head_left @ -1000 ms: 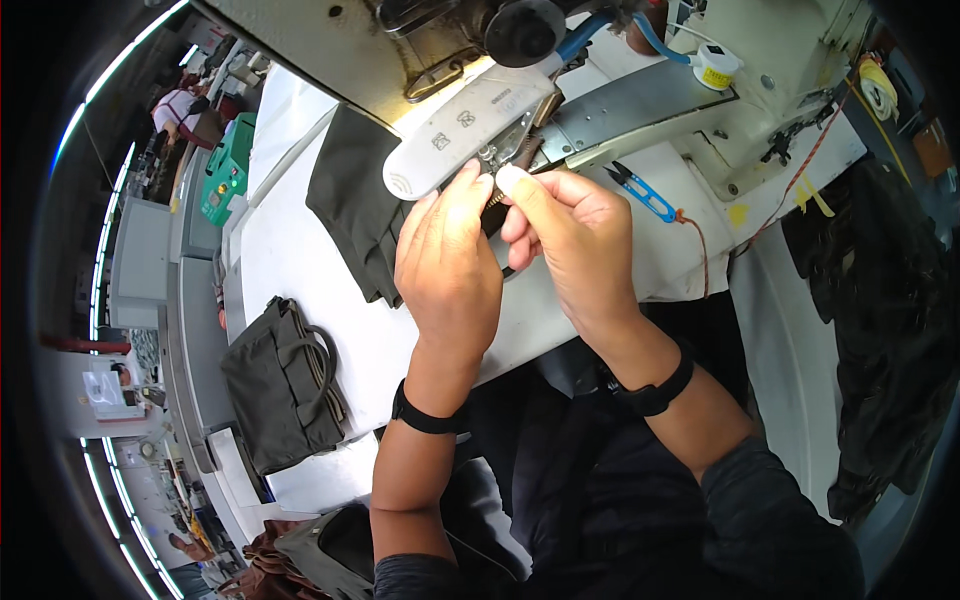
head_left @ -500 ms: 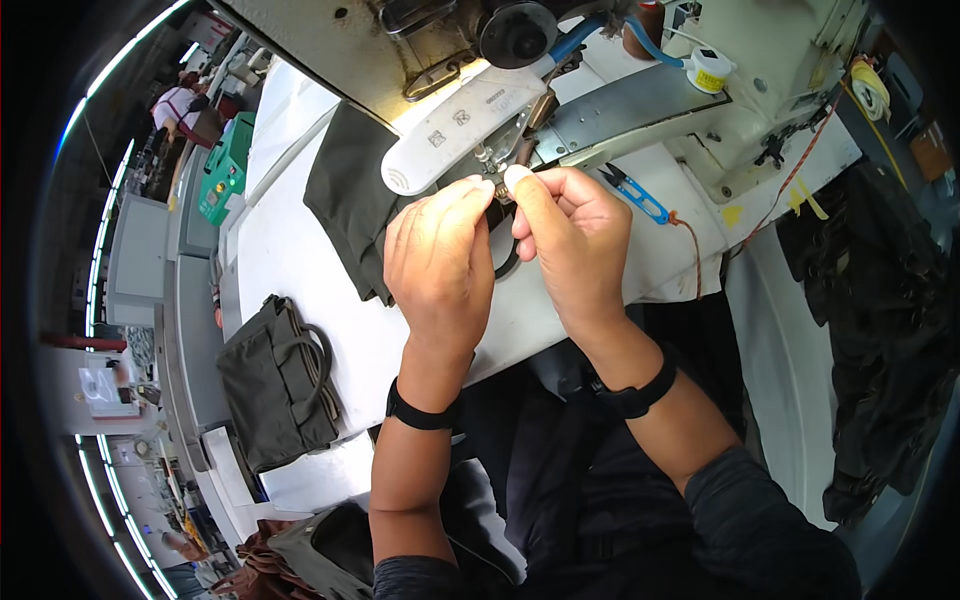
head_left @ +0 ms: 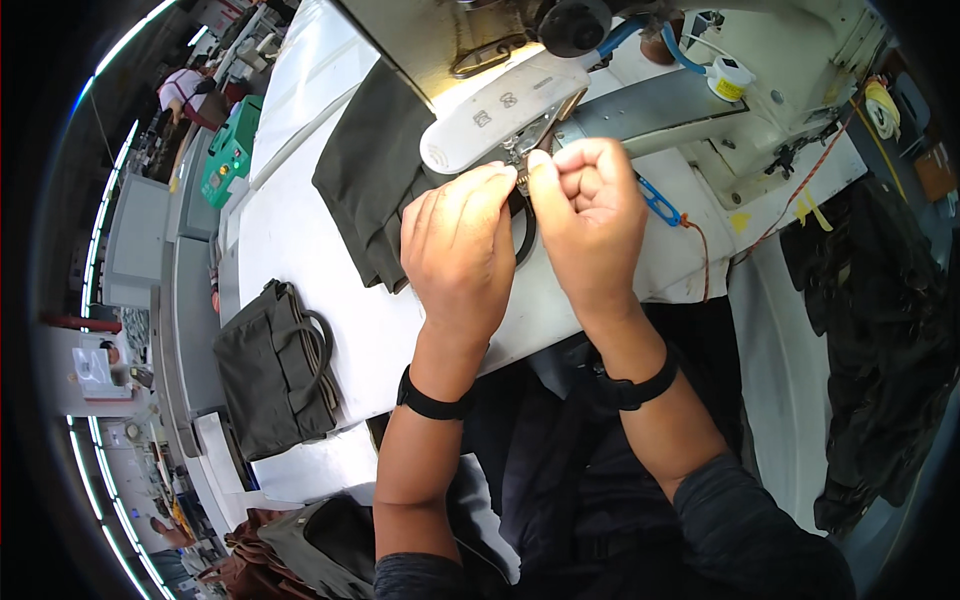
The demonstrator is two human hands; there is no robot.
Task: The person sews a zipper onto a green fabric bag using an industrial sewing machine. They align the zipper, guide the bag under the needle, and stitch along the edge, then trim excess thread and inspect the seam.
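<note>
Both hands meet by the needle end of a sewing machine (head_left: 505,115). My left hand (head_left: 458,245) pinches with thumb and fingertips at a small brass-coloured piece (head_left: 522,180). From the other side, my right hand (head_left: 592,235) pinches at the same piece, its other fingers curled in. The fingertips cover most of it, so its kind is unclear. A dark olive cloth piece (head_left: 370,180) lies flat left of the machine, running in behind my left hand. Part of a dark strap loop (head_left: 527,240) shows between the hands.
Blue thread snips (head_left: 657,203) on a cord lie right of my right hand, partly hidden by it. A dark handled bag (head_left: 270,370) rests at the left on the white table (head_left: 370,345). Dark pieces (head_left: 870,340) hang at the right. A person (head_left: 185,90) is far left.
The view has shifted, so the machine and table sit further right and higher. My right hand's fingers have lifted a little and curled; both hands still pinch at the same spot.
</note>
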